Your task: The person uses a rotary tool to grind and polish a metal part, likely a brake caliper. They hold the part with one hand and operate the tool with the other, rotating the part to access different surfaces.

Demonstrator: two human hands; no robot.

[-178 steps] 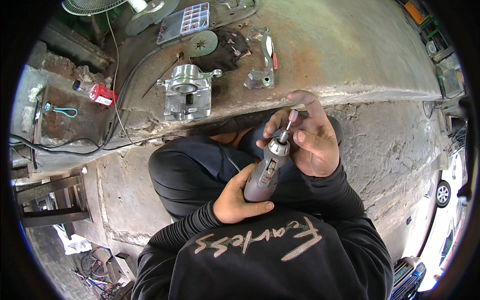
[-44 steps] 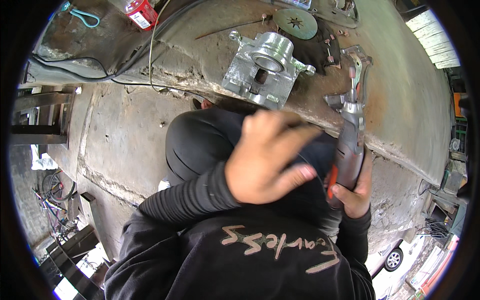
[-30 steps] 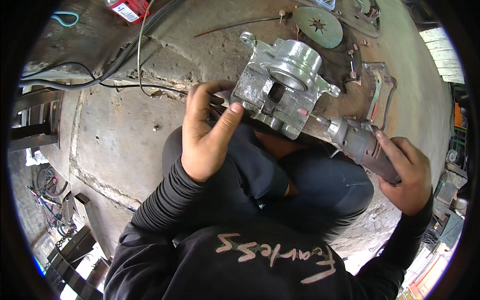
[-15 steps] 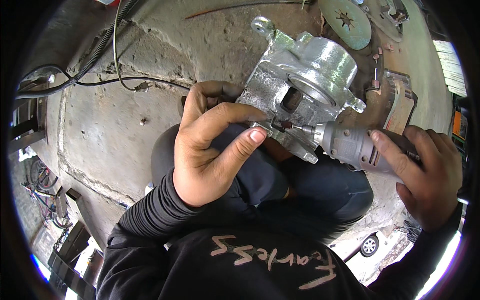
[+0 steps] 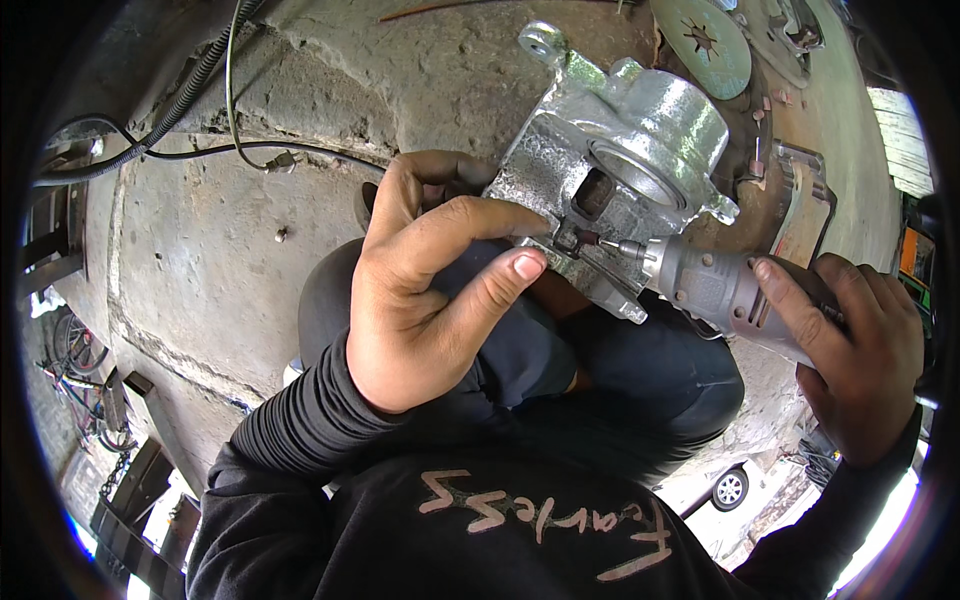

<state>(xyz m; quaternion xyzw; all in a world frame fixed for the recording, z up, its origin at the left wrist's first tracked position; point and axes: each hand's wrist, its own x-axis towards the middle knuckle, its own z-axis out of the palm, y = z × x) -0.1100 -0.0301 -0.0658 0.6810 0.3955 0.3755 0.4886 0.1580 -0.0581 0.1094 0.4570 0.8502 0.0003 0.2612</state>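
Note:
A silver metal brake caliper is tilted above my knees, its round bore and a dark square opening facing me. My left hand grips its near left edge between thumb and fingers. Some of those fingertips are hidden behind the metal. My right hand is wrapped round a grey rotary tool, index finger laid along its body. From the tool's collet a thin shank carries a small dark reddish grinding bit, which sits at the slot near my left fingertips. Whether it spins cannot be seen.
A round greenish disc with a star-shaped hole lies at the far right. Close by are small grinding bits and a metal bracket. A black cable and ribbed hose cross the concrete floor at left.
The caliper, both hands' grip on caliper and tool, and the bit have shifted slightly to the right. The bit stays at the same slot.

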